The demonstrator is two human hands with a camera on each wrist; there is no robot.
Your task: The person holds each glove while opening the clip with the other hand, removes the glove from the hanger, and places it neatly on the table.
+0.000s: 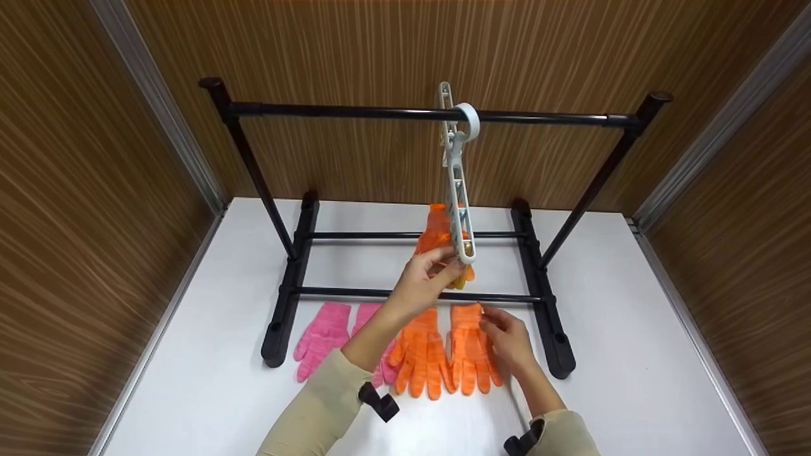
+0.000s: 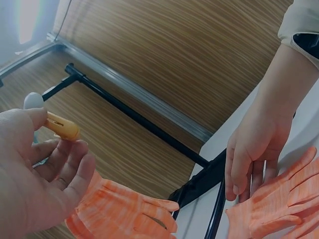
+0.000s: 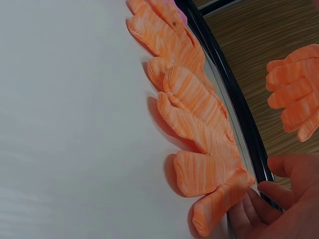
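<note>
A white clip hanger [image 1: 457, 183] hangs from the top bar of a black rack [image 1: 355, 112]. One orange glove [image 1: 436, 231] [image 2: 124, 211] dangles from it. My left hand [image 1: 427, 278] [image 2: 45, 169] is raised beside the hanger's lower end, fingers loosely spread, thumb next to an orange clip [image 2: 62, 128]; it holds nothing. Two more orange gloves lie flat on the white table [image 1: 633, 354]. My right hand [image 1: 507, 339] [image 2: 254, 149] [image 3: 289, 199] touches the cuff of the right one [image 1: 472, 351] [image 3: 209, 149] with straight fingertips. The left one [image 1: 421, 354] lies untouched.
A pair of pink gloves [image 1: 323, 335] lies on the table left of the orange ones, partly under my left forearm. The rack's black base rails [image 1: 288, 297] frame the gloves. Wood-grain walls close in on three sides.
</note>
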